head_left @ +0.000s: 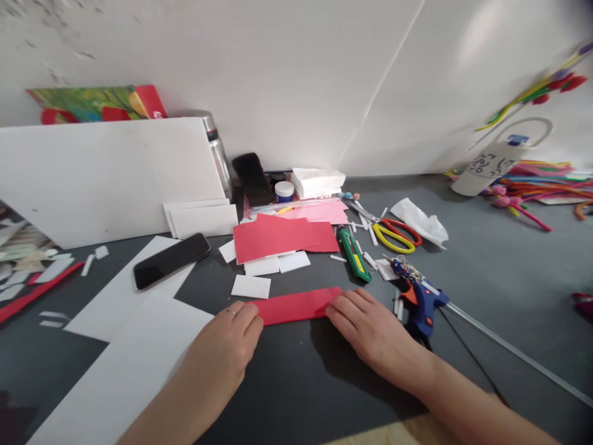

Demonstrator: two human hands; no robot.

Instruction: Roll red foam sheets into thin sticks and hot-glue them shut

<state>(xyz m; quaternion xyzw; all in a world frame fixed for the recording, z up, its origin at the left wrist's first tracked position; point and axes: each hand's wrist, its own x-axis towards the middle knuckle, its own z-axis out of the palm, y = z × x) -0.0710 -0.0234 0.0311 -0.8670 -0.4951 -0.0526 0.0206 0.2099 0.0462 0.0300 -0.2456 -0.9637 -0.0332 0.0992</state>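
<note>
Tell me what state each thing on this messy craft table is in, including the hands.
Left hand: palm down, fingertips on the strip's left end.
Right hand: flat, pressing the strip's right end.
Red paper strip: lying flat, held at both ends.
Phone: screen dark, resting on white paper.
Scissors: lying with blades shut.
Utility knife: lying flat, blade not visible.
Glue gun: lying on the table, untouched.
</note>
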